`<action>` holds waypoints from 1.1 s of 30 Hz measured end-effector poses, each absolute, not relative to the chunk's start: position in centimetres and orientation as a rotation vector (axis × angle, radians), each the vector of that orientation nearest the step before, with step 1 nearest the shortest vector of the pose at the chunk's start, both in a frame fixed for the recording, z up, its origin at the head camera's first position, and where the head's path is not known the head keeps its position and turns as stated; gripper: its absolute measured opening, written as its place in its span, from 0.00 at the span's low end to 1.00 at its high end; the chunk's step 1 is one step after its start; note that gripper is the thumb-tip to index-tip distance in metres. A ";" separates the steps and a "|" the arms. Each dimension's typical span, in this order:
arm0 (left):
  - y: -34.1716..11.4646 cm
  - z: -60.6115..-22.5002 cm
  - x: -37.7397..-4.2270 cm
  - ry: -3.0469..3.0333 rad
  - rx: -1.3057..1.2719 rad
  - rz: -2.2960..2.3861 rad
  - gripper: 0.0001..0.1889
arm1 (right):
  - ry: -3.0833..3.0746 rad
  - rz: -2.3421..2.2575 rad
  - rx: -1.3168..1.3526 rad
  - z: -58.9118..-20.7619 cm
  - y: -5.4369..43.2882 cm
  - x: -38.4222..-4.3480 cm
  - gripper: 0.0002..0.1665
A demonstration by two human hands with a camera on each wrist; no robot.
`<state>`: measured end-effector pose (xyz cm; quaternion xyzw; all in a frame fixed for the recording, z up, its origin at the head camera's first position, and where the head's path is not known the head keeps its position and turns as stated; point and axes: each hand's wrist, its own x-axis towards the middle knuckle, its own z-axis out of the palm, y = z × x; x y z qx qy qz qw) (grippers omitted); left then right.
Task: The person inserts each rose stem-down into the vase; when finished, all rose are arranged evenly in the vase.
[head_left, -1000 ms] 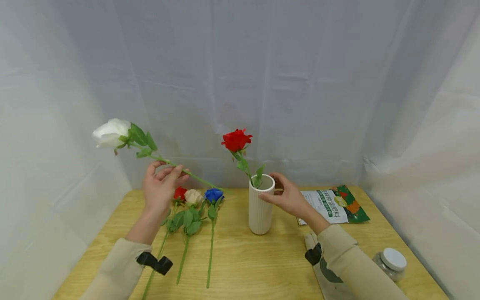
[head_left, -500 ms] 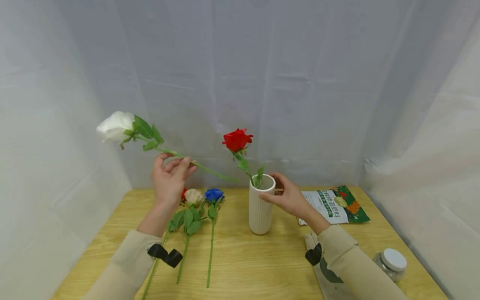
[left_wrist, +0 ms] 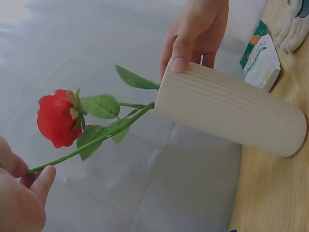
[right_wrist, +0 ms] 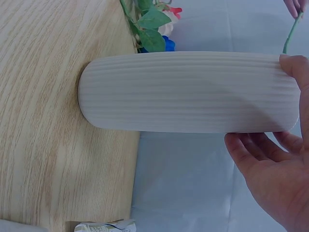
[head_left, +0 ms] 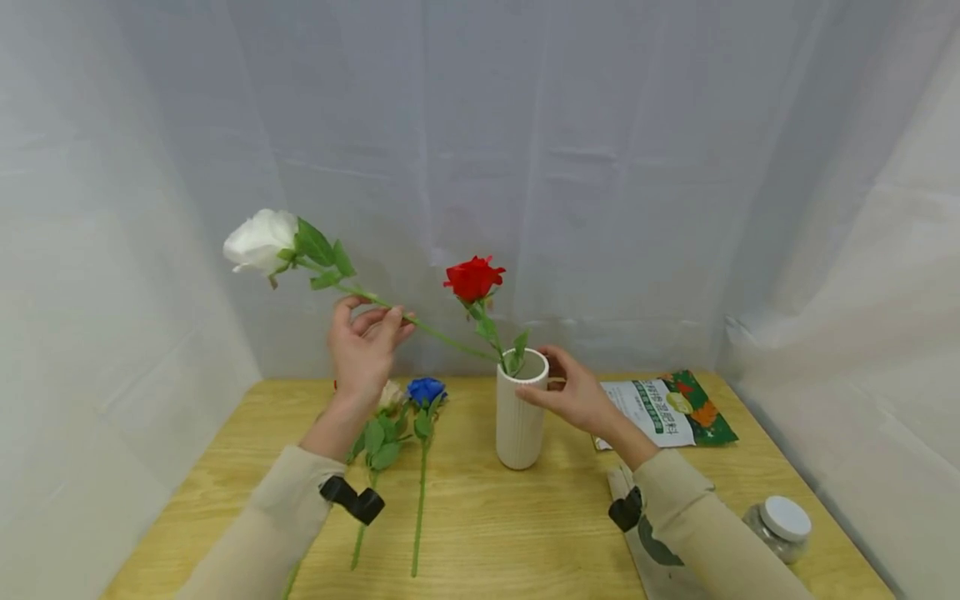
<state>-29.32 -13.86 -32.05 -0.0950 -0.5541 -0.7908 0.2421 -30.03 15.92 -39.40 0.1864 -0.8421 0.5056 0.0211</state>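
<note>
My left hand (head_left: 363, 346) pinches the green stem of a white artificial rose (head_left: 262, 240), which slants with its bloom up to the left. In the left wrist view the stem's tip (left_wrist: 152, 105) lies at the vase's rim; whether it is inside is unclear. The white ribbed vase (head_left: 519, 425) stands upright on the table, and my right hand (head_left: 577, 392) grips it near the top, thumb on the near side. A red rose (head_left: 474, 279) leans leftward out of the vase. A cream rose (head_left: 392, 396) and a blue rose (head_left: 426, 390) lie left of it; another red rose is mostly hidden behind my left hand.
At the back right of the wooden table (head_left: 480, 533) lies a green and white packet (head_left: 660, 412). A jar with a white lid (head_left: 783, 525) stands at the right edge. Gloves (left_wrist: 292, 29) lie near my right forearm. Pale sheeting (head_left: 480, 150) hangs behind.
My left hand has moved right and slightly up with the white rose, bringing its stem's tip to the vase's rim. My right hand and the vase have stayed in place.
</note>
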 end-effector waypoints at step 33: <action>-10.4 -32.3 -29.8 -1.750 -0.340 -2.102 0.15 | -2.612 1.569 0.557 -39.1 15.7 -29.5 0.42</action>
